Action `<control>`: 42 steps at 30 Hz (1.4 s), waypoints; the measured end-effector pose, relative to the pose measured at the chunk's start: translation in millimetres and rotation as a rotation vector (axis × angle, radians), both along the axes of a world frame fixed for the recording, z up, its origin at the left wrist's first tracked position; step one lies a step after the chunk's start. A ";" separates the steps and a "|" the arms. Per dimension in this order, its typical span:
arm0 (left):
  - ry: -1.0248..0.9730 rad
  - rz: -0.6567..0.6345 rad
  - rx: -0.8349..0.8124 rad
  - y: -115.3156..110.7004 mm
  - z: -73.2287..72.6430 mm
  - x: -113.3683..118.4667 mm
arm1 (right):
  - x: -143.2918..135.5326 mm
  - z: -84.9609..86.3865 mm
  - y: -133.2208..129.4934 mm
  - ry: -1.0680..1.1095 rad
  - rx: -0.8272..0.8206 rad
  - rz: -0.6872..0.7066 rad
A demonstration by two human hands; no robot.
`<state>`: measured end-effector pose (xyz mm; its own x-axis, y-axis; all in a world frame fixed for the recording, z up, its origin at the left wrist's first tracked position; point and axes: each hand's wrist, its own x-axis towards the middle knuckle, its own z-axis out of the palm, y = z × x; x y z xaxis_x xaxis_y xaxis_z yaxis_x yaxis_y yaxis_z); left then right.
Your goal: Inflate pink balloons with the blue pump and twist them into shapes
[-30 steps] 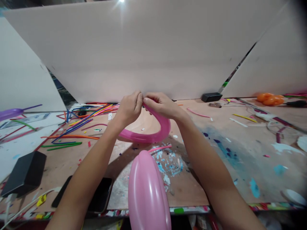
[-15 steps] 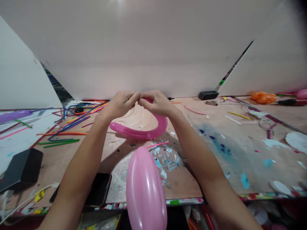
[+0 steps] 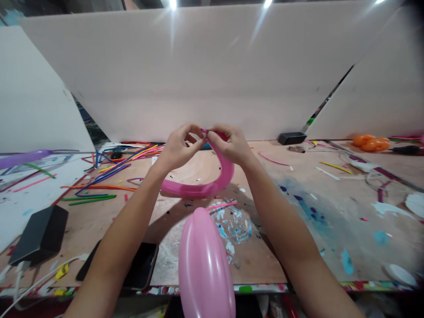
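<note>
A long dark-pink modelling balloon (image 3: 202, 190), inflated and curved like a hook, hangs between my arms over the table. My right hand (image 3: 228, 141) is closed around its end near the neck. With fingertips pinched at the neck's tip, my left hand (image 3: 185, 145) meets the right one. Whether the neck is knotted cannot be made out. Nearer to me, a bundle of inflated light-pink balloons (image 3: 205, 260) stands at the table edge, touched by neither hand. A thin pink uninflated strip (image 3: 223, 205) sticks out behind it.
Loose uninflated balloons (image 3: 109, 172) lie on the left, with a purple balloon (image 3: 26, 159) beyond. A phone (image 3: 142, 267) lies under my left forearm, near a black adapter (image 3: 39, 236). A small black box (image 3: 292, 138) and orange balloons (image 3: 371, 143) are at the right. White panels (image 3: 212, 75) stand behind.
The view has tilted up a little. My hands have turned and drawn slightly apart, so the balloon's neck now shows between the fingertips.
</note>
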<state>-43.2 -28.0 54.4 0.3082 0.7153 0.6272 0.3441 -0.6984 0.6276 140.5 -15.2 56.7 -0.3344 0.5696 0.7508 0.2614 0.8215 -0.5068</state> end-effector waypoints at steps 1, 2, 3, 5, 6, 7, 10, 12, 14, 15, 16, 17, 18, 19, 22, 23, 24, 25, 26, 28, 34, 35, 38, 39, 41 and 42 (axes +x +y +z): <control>0.010 -0.038 -0.024 1.6 -3.1 1.4 | 0.1 -0.4 1.5 0.046 0.000 0.029; 0.026 -0.087 -0.054 3.4 -6.5 3.2 | -0.1 -1.1 3.2 0.101 -0.017 0.076; 0.041 -0.139 -0.082 5.3 -10.0 5.3 | -0.8 -2.2 5.0 0.165 -0.053 0.138; 0.055 -0.205 -0.107 9.0 -16.3 10.1 | -3.6 -5.4 8.7 0.287 -0.146 0.278; 0.044 -0.203 -0.100 10.7 -18.6 12.4 | -5.6 -7.2 10.2 0.334 -0.187 0.335; 0.026 -0.183 -0.085 12.1 -20.2 14.4 | -7.8 -9.1 11.6 0.369 -0.221 0.370; -0.014 -0.108 -0.024 14.7 -22.1 18.1 | -13.5 -13.3 13.8 0.417 -0.275 0.370; -0.016 -0.094 -0.010 14.7 -22.6 18.8 | -15.3 -14.4 14.3 0.430 -0.301 0.344; -0.022 -0.088 -0.052 13.0 -23.5 19.3 | -15.5 -14.7 14.5 0.448 -0.335 0.321; -0.030 -0.088 -0.092 11.8 -24.2 19.8 | -15.2 -14.7 14.6 0.455 -0.360 0.309; -0.040 -0.090 -0.137 10.3 -24.7 20.4 | -14.8 -14.8 14.6 0.461 -0.385 0.298; -0.051 -0.093 -0.177 8.8 -25.2 21.1 | -14.5 -15.0 14.7 0.465 -0.406 0.289; -0.059 -0.098 -0.206 7.3 -25.4 21.7 | -14.3 -15.3 14.8 0.466 -0.422 0.285; -0.063 -0.101 -0.221 6.1 -25.3 22.3 | -14.2 -15.7 15.0 0.468 -0.429 0.283; -0.061 -0.095 -0.227 3.9 -24.0 22.8 | -14.6 -17.7 16.5 0.474 -0.436 0.287; -0.060 -0.092 -0.227 3.6 -23.5 22.6 | -14.9 -18.5 17.4 0.475 -0.436 0.290; -0.060 -0.092 -0.228 3.5 -23.0 22.4 | -15.1 -19.4 18.4 0.476 -0.434 0.294; -0.060 -0.094 -0.229 3.4 -22.5 22.1 | -15.3 -20.4 19.5 0.480 -0.429 0.301; -0.058 -0.096 -0.230 3.3 -22.2 21.9 | -15.4 -21.2 20.5 0.485 -0.424 0.308; -0.054 -0.095 -0.229 3.0 -21.7 21.7 | -15.5 -22.6 22.1 0.494 -0.418 0.321; -0.038 -0.093 -0.226 2.4 -20.9 21.6 | -15.6 -23.5 22.4 0.485 -0.451 0.312; -0.038 -0.092 -0.227 2.6 -21.1 21.6 | -15.7 -23.4 22.2 0.480 -0.455 0.303; -0.042 -0.090 -0.230 3.8 -22.0 21.7 | -16.2 -23.0 21.7 0.474 -0.458 0.288; -0.043 -0.091 -0.230 4.2 -22.1 21.8 | -16.4 -22.8 21.5 0.475 -0.459 0.289; -0.041 -0.089 -0.228 4.5 -22.0 21.9 | -16.7 -22.3 20.9 0.482 -0.466 0.296; -0.038 -0.087 -0.227 4.4 -21.8 21.9 | -16.8 -22.1 20.6 0.486 -0.474 0.300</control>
<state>-21.3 -23.5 32.6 0.3538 0.8114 0.4653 0.2622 -0.5635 0.7834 123.7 5.4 34.7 -0.2192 0.8059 0.5499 -0.2835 0.4867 -0.8263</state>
